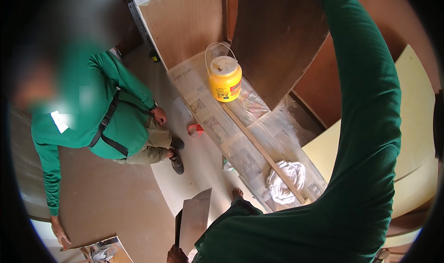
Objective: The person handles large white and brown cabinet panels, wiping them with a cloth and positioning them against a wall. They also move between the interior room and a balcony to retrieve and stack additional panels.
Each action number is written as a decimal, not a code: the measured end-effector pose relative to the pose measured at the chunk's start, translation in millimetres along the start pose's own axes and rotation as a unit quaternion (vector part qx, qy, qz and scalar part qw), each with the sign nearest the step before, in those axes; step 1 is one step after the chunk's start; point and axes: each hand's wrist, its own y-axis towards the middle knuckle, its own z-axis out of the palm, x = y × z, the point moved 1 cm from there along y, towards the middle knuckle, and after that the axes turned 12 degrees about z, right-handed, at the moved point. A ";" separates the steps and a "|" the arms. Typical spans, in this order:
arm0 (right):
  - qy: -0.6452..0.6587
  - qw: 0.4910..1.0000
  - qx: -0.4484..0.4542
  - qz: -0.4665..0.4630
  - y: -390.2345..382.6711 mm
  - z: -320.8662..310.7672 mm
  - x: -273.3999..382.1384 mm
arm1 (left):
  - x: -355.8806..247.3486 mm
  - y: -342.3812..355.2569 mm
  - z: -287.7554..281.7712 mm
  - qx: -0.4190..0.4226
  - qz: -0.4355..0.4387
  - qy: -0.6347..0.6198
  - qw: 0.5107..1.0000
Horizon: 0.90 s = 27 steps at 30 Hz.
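At lower centre, the left hand (177, 254) folds its fingers round a broad metal blade (195, 223), while rightward a lidded yellow bucket (225, 85), contents hidden, stands at upper centre on a paper-covered bench (221, 128), a wooden strip (262, 151) crosses white cloth (277, 191), and a green sleeve (367, 92) hides the out-of-frame right hand's grip.

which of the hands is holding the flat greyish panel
The person's left hand, at the picture's bottom edge; the co-worker's two hands are away from the panel.
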 end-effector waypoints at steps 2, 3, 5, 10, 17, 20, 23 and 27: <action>-0.258 0.957 -0.034 -0.130 -5.4 0.1 17.0 | -19.1 12.5 -12.5 0.037 -0.014 0.007 0.999; -0.103 0.992 -0.037 -0.060 -0.5 5.2 20.3 | -25.9 17.0 -17.4 0.052 -0.019 0.009 0.998; 0.211 0.973 -0.039 0.084 10.2 14.9 21.2 | -41.0 17.3 -23.1 0.048 -0.039 0.005 0.998; 0.237 0.968 -0.015 0.080 33.8 35.5 34.3 | -67.8 34.2 -22.1 0.108 -0.088 0.004 0.990; 0.266 0.960 0.022 0.084 71.7 48.9 61.4 | -67.3 18.7 21.8 -0.209 0.140 0.015 0.968; 0.206 0.965 -0.137 0.093 82.4 61.7 74.0 | -78.2 13.2 20.7 -0.135 0.046 0.020 0.990; 0.184 0.969 -0.148 0.069 70.2 36.9 67.7 | -48.4 -4.9 54.3 -0.026 -0.004 -0.056 0.998; 0.158 0.965 -0.188 0.086 69.2 54.0 72.3 | -80.7 -3.7 32.9 -0.036 -0.073 -0.102 0.991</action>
